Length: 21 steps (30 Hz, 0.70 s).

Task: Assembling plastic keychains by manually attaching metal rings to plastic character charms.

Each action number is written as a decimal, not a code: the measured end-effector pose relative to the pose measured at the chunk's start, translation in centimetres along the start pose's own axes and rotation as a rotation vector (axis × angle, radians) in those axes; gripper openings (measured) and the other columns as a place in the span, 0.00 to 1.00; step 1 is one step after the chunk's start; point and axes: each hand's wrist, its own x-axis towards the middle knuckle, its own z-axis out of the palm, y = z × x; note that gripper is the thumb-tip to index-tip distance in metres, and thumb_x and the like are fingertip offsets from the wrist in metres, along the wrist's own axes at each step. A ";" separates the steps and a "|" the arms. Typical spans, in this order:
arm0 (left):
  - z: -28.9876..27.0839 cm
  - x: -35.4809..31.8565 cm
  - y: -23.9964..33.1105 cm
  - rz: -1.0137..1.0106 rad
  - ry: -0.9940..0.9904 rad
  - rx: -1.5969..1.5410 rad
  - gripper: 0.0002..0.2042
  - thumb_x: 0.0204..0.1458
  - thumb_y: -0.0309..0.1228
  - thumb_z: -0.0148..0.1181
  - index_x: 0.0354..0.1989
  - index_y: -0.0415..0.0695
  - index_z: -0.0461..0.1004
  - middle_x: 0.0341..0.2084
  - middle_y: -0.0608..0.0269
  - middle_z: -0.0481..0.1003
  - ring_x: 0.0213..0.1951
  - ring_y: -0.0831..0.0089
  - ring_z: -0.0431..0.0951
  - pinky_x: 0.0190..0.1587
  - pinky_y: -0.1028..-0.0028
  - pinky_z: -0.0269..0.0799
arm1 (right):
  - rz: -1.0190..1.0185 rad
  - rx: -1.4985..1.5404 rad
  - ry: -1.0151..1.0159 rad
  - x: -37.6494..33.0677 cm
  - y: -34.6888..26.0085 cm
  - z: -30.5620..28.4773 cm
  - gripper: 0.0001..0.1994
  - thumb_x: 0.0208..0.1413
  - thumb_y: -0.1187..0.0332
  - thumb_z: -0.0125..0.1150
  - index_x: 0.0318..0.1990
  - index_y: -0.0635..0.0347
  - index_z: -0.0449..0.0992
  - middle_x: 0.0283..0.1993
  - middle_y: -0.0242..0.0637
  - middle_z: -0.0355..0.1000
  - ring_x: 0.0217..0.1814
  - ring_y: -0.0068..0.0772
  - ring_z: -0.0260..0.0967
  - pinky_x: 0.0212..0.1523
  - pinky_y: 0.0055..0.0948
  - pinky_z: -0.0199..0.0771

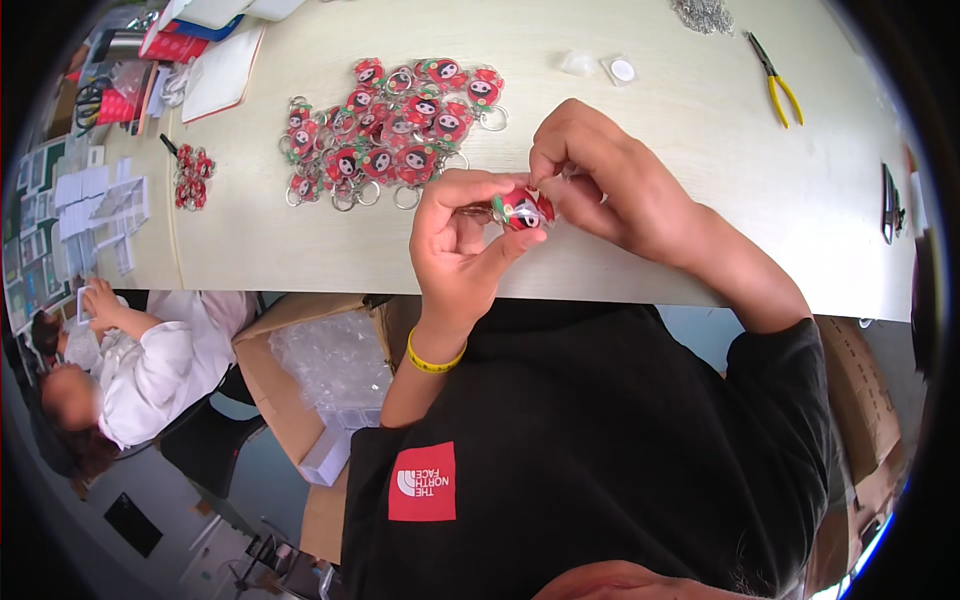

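Over the table's front edge, my left hand (pixel 455 230) grips a small red keychain charm (pixel 520 212) between thumb and fingers. The charm has a dark and white figure printed on it, green bits at one end and a glossy surface. My right hand (pixel 610 190) is closed in a pinch right at the charm's right side. Whatever its fingertips hold is too small to make out; a bit of clear film may be there. Just beyond my left hand lies a pile of similar red keychains (pixel 376 162) with metal split rings.
Yellow-handled pliers (pixel 775 85) and a heap of metal chain (pixel 703 14) lie at far right. A white round piece (pixel 621 70) sits beyond my right hand. More red charms (pixel 193 178) lie left. Below the edge stands a carton (pixel 275 375) of clear bags, near a seated person (pixel 165 365).
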 end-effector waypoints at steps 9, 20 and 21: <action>-1.7 -1.2 0.6 -0.016 -0.118 0.115 0.21 0.38 0.16 0.72 0.42 0.37 0.71 0.39 0.55 0.71 0.39 0.73 0.75 0.40 0.75 0.74 | 0.004 0.172 -0.247 -0.8 -0.1 0.7 0.08 0.51 0.81 0.59 0.37 0.61 0.68 0.39 0.35 0.62 0.35 0.26 0.61 0.33 0.24 0.65; -3.8 -1.0 1.0 -0.207 0.233 -0.517 0.15 0.63 0.36 0.46 0.51 0.38 0.66 0.35 0.61 0.69 0.37 0.72 0.70 0.37 0.72 0.69 | 0.539 0.416 0.123 3.8 5.5 -4.2 0.04 0.58 0.75 0.48 0.41 0.61 0.65 0.34 0.31 0.69 0.31 0.19 0.60 0.32 0.24 0.63; -4.0 -0.7 1.1 -0.266 0.247 -0.637 0.17 0.64 0.39 0.42 0.52 0.38 0.66 0.34 0.62 0.68 0.36 0.71 0.68 0.37 0.71 0.68 | 0.550 0.456 0.049 4.1 6.0 -3.8 0.05 0.57 0.75 0.50 0.40 0.61 0.65 0.32 0.32 0.69 0.31 0.21 0.61 0.33 0.26 0.66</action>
